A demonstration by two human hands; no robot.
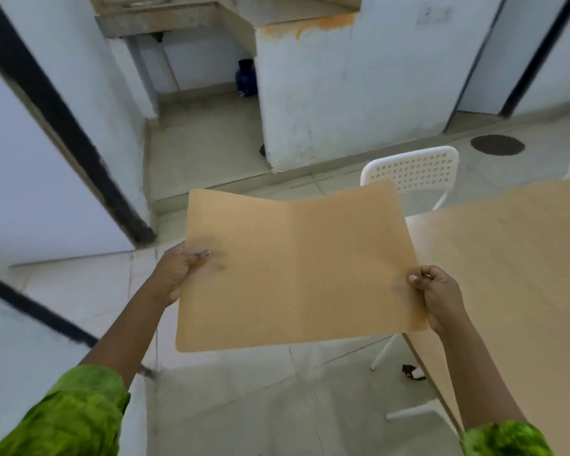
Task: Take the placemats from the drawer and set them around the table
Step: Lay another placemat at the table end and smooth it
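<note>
A tan placemat (297, 271) with rounded corners and a crease down its middle hangs in the air in front of me, over the floor and just left of the table. My left hand (178, 274) grips its left edge, thumb on top. My right hand (438, 297) pinches its right edge, above the table's near-left edge. The light wooden table (514, 258) fills the right side and shows bare wood where visible. No drawer is in view.
A white perforated chair (415, 169) stands at the table's far-left side, its legs showing under the mat. A blue gas cylinder (246, 77) sits in an alcove beyond. White walls with black strips close in on the left. A round dark floor cover (497, 145) lies far right.
</note>
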